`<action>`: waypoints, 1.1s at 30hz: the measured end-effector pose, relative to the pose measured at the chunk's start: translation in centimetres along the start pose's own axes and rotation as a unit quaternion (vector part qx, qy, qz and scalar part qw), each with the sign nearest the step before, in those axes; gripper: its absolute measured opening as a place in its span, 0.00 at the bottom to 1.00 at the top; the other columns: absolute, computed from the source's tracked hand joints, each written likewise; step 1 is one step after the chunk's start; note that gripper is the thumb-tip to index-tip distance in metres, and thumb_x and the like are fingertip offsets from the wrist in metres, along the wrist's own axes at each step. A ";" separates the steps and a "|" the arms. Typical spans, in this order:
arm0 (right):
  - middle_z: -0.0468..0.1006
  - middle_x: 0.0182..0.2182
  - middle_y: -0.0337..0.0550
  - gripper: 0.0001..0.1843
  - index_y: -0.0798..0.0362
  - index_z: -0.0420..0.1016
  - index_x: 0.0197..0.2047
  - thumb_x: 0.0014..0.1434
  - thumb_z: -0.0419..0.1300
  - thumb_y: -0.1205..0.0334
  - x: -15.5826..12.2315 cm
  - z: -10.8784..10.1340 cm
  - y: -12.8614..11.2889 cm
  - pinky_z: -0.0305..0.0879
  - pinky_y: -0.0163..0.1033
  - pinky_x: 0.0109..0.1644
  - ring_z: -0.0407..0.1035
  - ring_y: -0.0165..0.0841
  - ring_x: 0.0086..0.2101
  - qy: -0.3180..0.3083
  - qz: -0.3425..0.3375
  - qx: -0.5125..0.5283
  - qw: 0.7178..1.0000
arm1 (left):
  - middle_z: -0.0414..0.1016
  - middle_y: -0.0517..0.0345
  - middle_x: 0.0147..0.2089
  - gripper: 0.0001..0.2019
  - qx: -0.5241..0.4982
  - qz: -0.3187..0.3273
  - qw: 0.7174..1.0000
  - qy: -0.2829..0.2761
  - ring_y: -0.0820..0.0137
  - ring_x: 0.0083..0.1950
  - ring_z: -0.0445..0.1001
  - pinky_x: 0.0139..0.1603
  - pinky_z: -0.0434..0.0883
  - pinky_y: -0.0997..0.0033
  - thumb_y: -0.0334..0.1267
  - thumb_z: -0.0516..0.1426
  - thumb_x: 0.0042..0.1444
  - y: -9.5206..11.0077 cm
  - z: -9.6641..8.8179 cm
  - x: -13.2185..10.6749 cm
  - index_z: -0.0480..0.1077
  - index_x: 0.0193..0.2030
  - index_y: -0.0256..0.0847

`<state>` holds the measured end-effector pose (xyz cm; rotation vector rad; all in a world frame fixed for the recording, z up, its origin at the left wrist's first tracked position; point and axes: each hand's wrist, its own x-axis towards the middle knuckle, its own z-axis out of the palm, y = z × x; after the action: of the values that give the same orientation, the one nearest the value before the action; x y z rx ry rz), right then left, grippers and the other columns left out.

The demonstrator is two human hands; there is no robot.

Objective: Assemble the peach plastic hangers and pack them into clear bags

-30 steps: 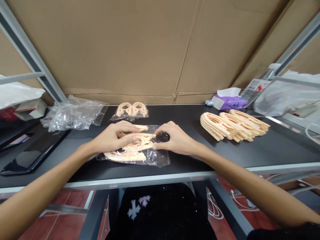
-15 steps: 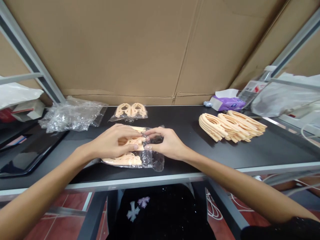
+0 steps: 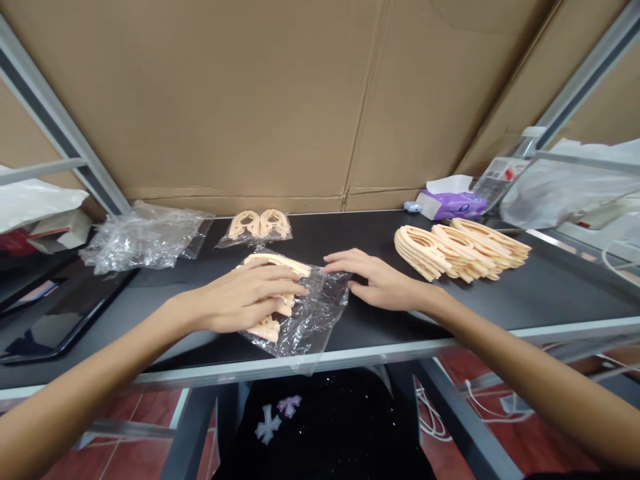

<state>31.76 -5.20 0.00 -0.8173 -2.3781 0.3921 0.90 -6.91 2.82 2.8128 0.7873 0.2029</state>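
Note:
My left hand point(image 3: 245, 297) lies with fingers stretched over a clear plastic bag point(image 3: 320, 317) of cream plastic pieces point(image 3: 280, 261) that look like folding hangers. It hides part of the pieces. At the bag's right edge is my right hand point(image 3: 383, 280), its thumb and fingers apart and the fingertips at the film. The bag's loose, flat end points right and slightly toward me, hanging over the table's front edge. Behind it lies another clear bag point(image 3: 260, 227) with two similar cream pieces.
Several cream pieces are stacked point(image 3: 460, 250) at the right. A purple tissue pack point(image 3: 453, 203) and a plastic bottle point(image 3: 505, 167) stand behind them. To the left are a heap of clear bags point(image 3: 145, 237) and a dark glossy panel point(image 3: 65, 320). Cardboard point(image 3: 240, 100) walls the back.
The bag has turned, and its loose end now spreads out wider to the right. My right hand has moved right and opened; my left hand has shifted right and flattened on the bag.

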 end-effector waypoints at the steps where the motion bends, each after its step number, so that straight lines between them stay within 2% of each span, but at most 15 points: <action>1: 0.80 0.59 0.47 0.29 0.46 0.80 0.57 0.55 0.56 0.76 -0.7 -0.2 0.3 0.67 0.60 0.64 0.71 0.42 0.60 -0.021 0.002 0.011 1.000 | 0.71 0.59 0.71 0.21 -0.001 0.007 1.000 -0.007 0.58 0.74 0.64 0.76 0.53 0.50 0.38 0.49 0.72 0.0 0.0 0.4 0.71 0.67 0.53; 4: 0.80 0.58 0.48 0.15 0.45 0.83 0.52 0.64 0.62 0.65 -2.6 -0.4 0.6 0.68 0.58 0.63 0.73 0.41 0.58 -0.035 0.013 0.041 0.998 | 0.70 0.59 0.71 0.22 0.013 0.036 0.999 -0.016 0.59 0.74 0.63 0.76 0.51 0.50 0.32 0.49 0.69 0.4 -0.1 1.5 0.73 0.64 0.53; 7: 0.82 0.55 0.49 0.09 0.45 0.86 0.45 0.65 0.66 0.55 -3.8 -0.5 0.3 0.69 0.55 0.61 0.74 0.41 0.55 -0.024 0.015 0.060 0.998 | 0.69 0.56 0.71 0.20 0.027 0.037 0.998 0.037 0.58 0.74 0.61 0.76 0.51 0.47 0.34 0.48 0.70 2.1 -0.4 1.4 0.75 0.61 0.51; 9: 0.82 0.53 0.49 0.10 0.46 0.87 0.43 0.65 0.65 0.53 -4.2 -0.7 -0.1 0.69 0.54 0.61 0.74 0.41 0.54 -0.014 0.026 0.078 0.996 | 0.72 0.51 0.67 0.16 0.026 0.005 0.994 0.102 0.55 0.69 0.67 0.72 0.58 0.47 0.43 0.51 0.71 3.9 -0.1 0.4 0.75 0.59 0.48; 10: 0.82 0.53 0.48 0.10 0.46 0.87 0.42 0.65 0.65 0.52 -4.3 -0.7 -0.2 0.69 0.54 0.61 0.75 0.41 0.54 -0.010 0.034 0.089 0.995 | 0.75 0.48 0.63 0.18 0.024 -0.009 0.990 0.137 0.53 0.64 0.70 0.67 0.63 0.47 0.51 0.55 0.69 4.9 0.4 -0.2 0.75 0.58 0.46; 12: 0.82 0.53 0.48 0.10 0.46 0.86 0.40 0.65 0.66 0.51 -4.3 -0.7 -0.6 0.69 0.53 0.61 0.75 0.41 0.54 0.000 0.050 0.111 0.993 | 0.78 0.45 0.55 0.31 0.038 -0.026 0.980 0.192 0.51 0.56 0.73 0.58 0.70 0.49 0.66 0.62 0.56 6.9 1.6 -1.5 0.74 0.56 0.44; 13: 0.82 0.53 0.48 0.10 0.46 0.86 0.39 0.64 0.66 0.51 -4.3 -0.6 -0.8 0.69 0.53 0.61 0.75 0.41 0.53 0.004 0.057 0.122 0.991 | 0.80 0.46 0.51 0.32 0.055 -0.034 0.975 0.212 0.52 0.51 0.75 0.54 0.71 0.50 0.67 0.64 0.53 7.8 2.3 -2.0 0.74 0.54 0.44; 14: 0.83 0.52 0.48 0.11 0.47 0.85 0.39 0.64 0.66 0.51 -4.2 -0.5 -1.0 0.70 0.52 0.60 0.76 0.41 0.53 0.007 0.064 0.134 0.989 | 0.81 0.48 0.47 0.27 0.070 -0.039 0.970 0.229 0.55 0.47 0.76 0.50 0.72 0.52 0.63 0.65 0.54 8.5 3.1 -2.4 0.74 0.50 0.44; 17: 0.85 0.46 0.47 0.12 0.48 0.84 0.36 0.64 0.66 0.50 -3.8 -0.3 -1.6 0.71 0.50 0.57 0.77 0.40 0.49 0.019 0.082 0.167 0.982 | 0.81 0.56 0.37 0.03 0.083 -0.033 0.956 0.280 0.63 0.37 0.76 0.44 0.72 0.56 0.40 0.61 0.64 10.1 4.5 -3.1 0.74 0.41 0.45; 18: 0.85 0.44 0.47 0.12 0.49 0.83 0.36 0.64 0.65 0.50 -3.6 -0.2 -1.9 0.72 0.50 0.56 0.78 0.40 0.47 0.022 0.091 0.170 0.981 | 0.81 0.58 0.35 0.03 0.082 -0.031 0.952 0.294 0.65 0.36 0.76 0.43 0.71 0.57 0.34 0.59 0.64 10.3 4.6 -3.2 0.73 0.39 0.45; 20: 0.85 0.38 0.44 0.13 0.49 0.82 0.35 0.63 0.65 0.50 -3.1 -0.1 -2.5 0.73 0.47 0.51 0.78 0.38 0.41 0.029 0.121 0.167 0.978 | 0.79 0.61 0.32 0.07 0.071 -0.043 0.948 0.307 0.68 0.31 0.74 0.41 0.70 0.58 0.29 0.56 0.65 10.2 4.3 -3.4 0.72 0.36 0.45; 25: 0.83 0.28 0.41 0.12 0.52 0.79 0.30 0.61 0.65 0.53 -1.2 0.7 -3.6 0.72 0.43 0.42 0.77 0.35 0.32 0.026 0.212 0.189 0.958 | 0.74 0.64 0.23 0.18 0.029 -0.170 0.950 0.260 0.71 0.24 0.69 0.35 0.67 0.62 0.39 0.53 0.68 7.6 2.6 -3.9 0.68 0.25 0.43; 28: 0.78 0.23 0.37 0.07 0.52 0.79 0.37 0.57 0.66 0.59 -0.7 1.4 -3.7 0.70 0.43 0.37 0.74 0.35 0.27 0.036 0.236 0.160 0.958 | 0.77 0.62 0.27 0.14 0.059 -0.209 0.942 0.254 0.67 0.28 0.74 0.36 0.69 0.61 0.43 0.56 0.65 5.9 2.7 -4.0 0.71 0.29 0.44; 30: 0.78 0.27 0.38 0.10 0.51 0.79 0.44 0.57 0.66 0.63 -0.7 1.9 -3.6 0.71 0.44 0.38 0.73 0.36 0.30 0.066 0.180 0.096 0.977 | 0.80 0.57 0.35 0.08 0.090 -0.179 0.939 0.281 0.64 0.36 0.77 0.39 0.71 0.61 0.40 0.57 0.65 5.4 3.1 -3.9 0.75 0.38 0.43; 33: 0.79 0.47 0.51 0.09 0.50 0.82 0.44 0.62 0.61 0.67 -1.3 2.4 -3.1 0.73 0.50 0.49 0.74 0.41 0.47 0.093 0.017 -0.005 0.996 | 0.80 0.51 0.45 0.12 0.133 -0.066 0.949 0.278 0.64 0.44 0.78 0.43 0.73 0.64 0.28 0.53 0.66 5.6 3.5 -3.7 0.77 0.45 0.42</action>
<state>29.69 -8.60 -1.07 -0.8607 -2.1987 0.3027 1.18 -14.09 0.50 2.9597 1.1900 0.9654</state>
